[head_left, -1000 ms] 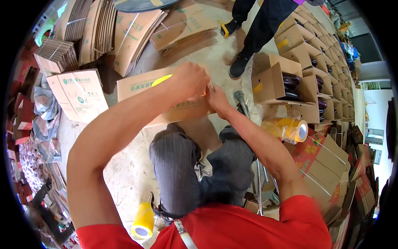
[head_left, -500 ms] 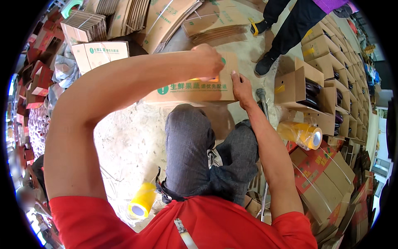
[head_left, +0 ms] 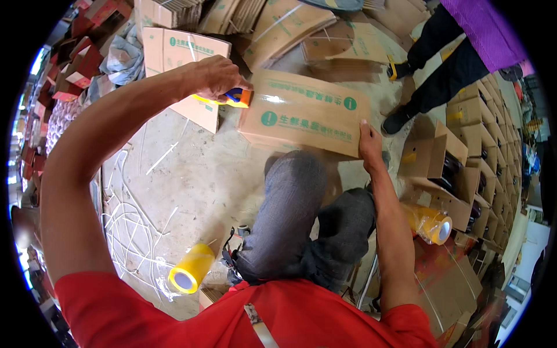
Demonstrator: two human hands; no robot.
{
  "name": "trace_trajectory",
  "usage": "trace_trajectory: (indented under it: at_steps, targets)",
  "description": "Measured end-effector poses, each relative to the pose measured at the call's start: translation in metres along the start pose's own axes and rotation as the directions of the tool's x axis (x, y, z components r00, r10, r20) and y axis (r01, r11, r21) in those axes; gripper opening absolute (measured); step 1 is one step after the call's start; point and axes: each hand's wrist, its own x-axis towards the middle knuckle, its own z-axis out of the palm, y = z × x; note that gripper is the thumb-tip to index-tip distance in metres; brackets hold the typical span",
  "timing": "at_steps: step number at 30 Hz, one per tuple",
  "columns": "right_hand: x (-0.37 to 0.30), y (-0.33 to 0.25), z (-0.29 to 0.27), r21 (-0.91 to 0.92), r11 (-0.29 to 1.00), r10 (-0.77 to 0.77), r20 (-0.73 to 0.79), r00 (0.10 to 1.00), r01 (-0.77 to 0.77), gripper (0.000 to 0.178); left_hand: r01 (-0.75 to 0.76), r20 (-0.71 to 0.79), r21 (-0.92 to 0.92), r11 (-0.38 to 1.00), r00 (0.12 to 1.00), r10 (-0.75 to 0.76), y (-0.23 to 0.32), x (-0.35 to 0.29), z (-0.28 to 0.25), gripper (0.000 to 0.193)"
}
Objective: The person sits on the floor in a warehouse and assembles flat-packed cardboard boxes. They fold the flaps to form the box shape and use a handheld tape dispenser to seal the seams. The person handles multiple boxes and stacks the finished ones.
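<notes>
A closed cardboard box (head_left: 307, 119) with green print lies in front of my knees, its top glossy along the middle. My left hand (head_left: 216, 78) is closed around a yellow and orange tape dispenser (head_left: 239, 98) with a blue part, at the box's left end. Whether tape still runs between dispenser and box I cannot make out. At the opposite end, my right hand (head_left: 370, 142) grips the box's right edge, thumb up along the corner and the other fingers mostly hidden.
Flattened cartons (head_left: 290, 29) are stacked at the back. A person in dark trousers (head_left: 447, 75) stands at the far right beside rows of open boxes (head_left: 432, 153) holding dark produce. Yellow tape rolls (head_left: 194, 267) (head_left: 432, 225) flank me; white strapping (head_left: 130, 232) litters the floor.
My left hand has swept left with the tape dispenser, from over the box's right half to its left end. My right hand stays on the right edge. The whole view has shifted.
</notes>
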Motion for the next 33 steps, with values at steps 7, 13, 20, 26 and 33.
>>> trace_trajectory:
  at_steps: [7, 13, 20, 26, 33]
  targets:
    - [0.019, 0.007, -0.014, -0.052, 0.998, -0.039, 0.047, 0.998, 0.042, 0.053, -0.079, -0.314, -0.283, 0.956, 0.949, -0.015, -0.022, -0.027, 0.100, 0.087]
    - [0.032, -0.005, -0.073, -0.116, 0.987, 0.118, 0.021, 0.993, -0.115, 0.052, -0.195, -0.523, -0.454, 0.869, 0.848, -0.083, 0.034, 0.005, 0.140, 0.097]
    - [0.039, 0.005, -0.082, -0.104, 0.982, 0.164, 0.059, 0.985, -0.157, 0.051, -0.280, -0.620, -0.527, 0.802, 0.773, -0.138, 0.044, 0.043, 0.238, 0.097]
    - [0.036, 0.002, -0.086, -0.137, 0.977, 0.171, 0.055, 0.984, -0.162, 0.058, -0.196, -0.569, -0.530, 0.825, 0.804, -0.174, 0.051, 0.090, 0.319, 0.096]
    - [0.047, -0.004, -0.086, -0.118, 0.977, 0.194, 0.145, 0.970, -0.178, 0.062, -0.144, -0.481, -0.463, 0.875, 0.869, -0.111, 0.036, 0.088, 0.309, 0.090]
